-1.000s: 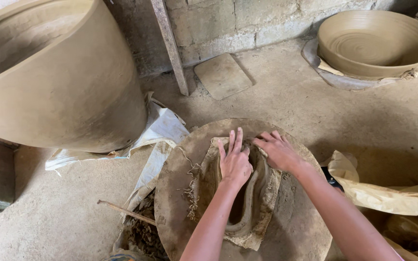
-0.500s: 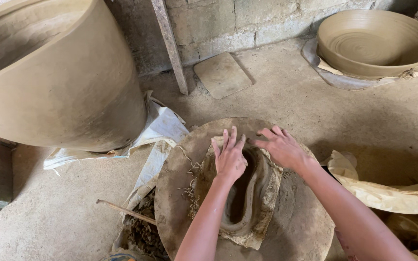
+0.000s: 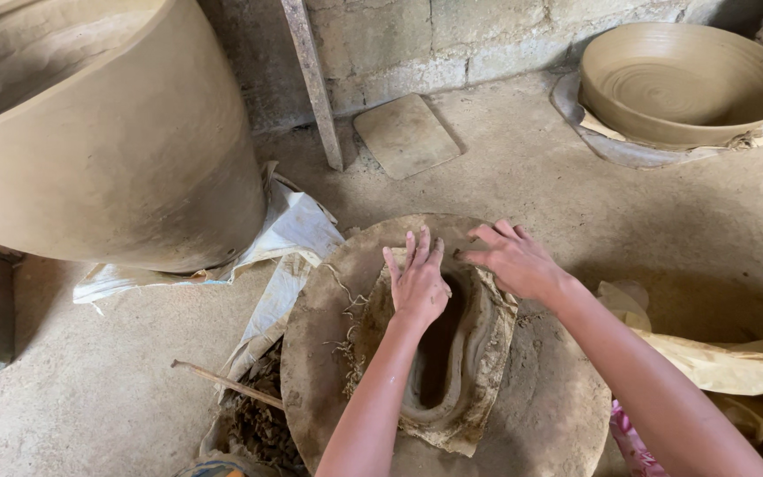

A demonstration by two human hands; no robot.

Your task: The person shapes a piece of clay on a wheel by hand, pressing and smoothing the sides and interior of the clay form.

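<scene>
A low oval ring of wet clay (image 3: pixel 472 353) lies on a cloth atop a round clay-smeared wheel (image 3: pixel 558 415). My left hand (image 3: pixel 419 283) presses flat on the ring's left wall near its far end, fingers spread. My right hand (image 3: pixel 514 259) rests on the far right part of the ring, fingers pointing left toward the other hand. Both hands touch the clay and neither grips anything.
A huge unfired clay pot (image 3: pixel 99 132) stands at the left on white sheeting (image 3: pixel 298 225). A wide clay bowl (image 3: pixel 686 79) sits at the back right. A flat slab (image 3: pixel 406 134) and a wooden post (image 3: pixel 313 79) lean by the block wall. Yellow plastic (image 3: pixel 726 362) lies at right.
Both hands have shifted slightly toward the far end of the clay ring. The view has tilted a little. The clay shape looks the same.
</scene>
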